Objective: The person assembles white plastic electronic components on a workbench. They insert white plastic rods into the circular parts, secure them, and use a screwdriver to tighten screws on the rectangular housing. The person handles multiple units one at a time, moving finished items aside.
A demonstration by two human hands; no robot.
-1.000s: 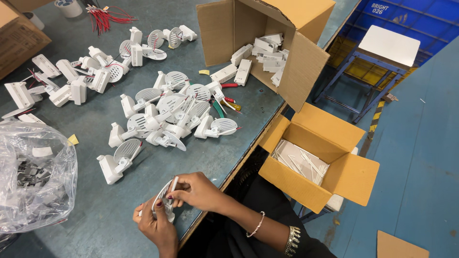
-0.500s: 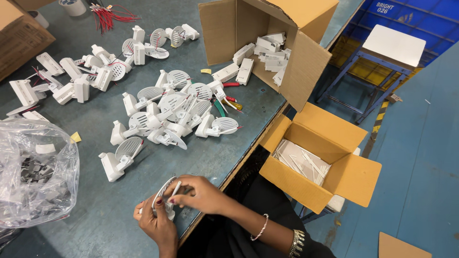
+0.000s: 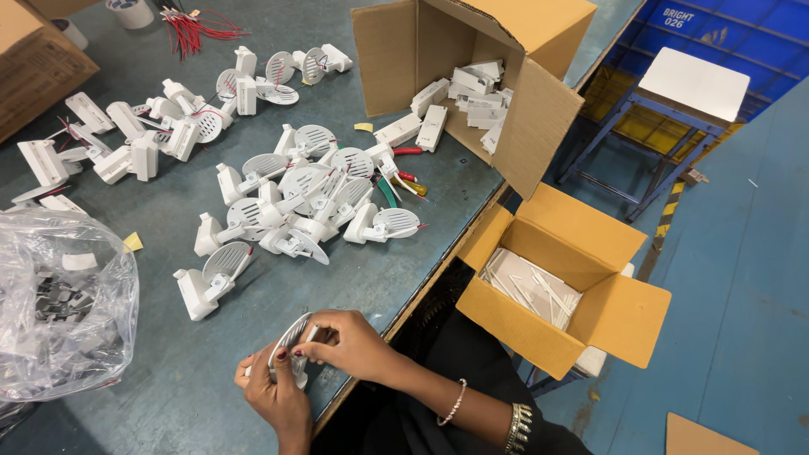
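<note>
Head view: both my left hand and right hand close fingers around a white lamp part at the table edge. Beyond it lies a heap of white lamp parts; left, a clear plastic bag of small grey pieces; right, an open cardboard box holding white strips, over blue floor.

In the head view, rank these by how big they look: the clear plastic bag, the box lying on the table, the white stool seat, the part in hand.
1-2. Box and plastic bag: similar, bag cropped, unsure.
3. Stool seat, farther away.
4. Part held by both hands, left, right.
</note>
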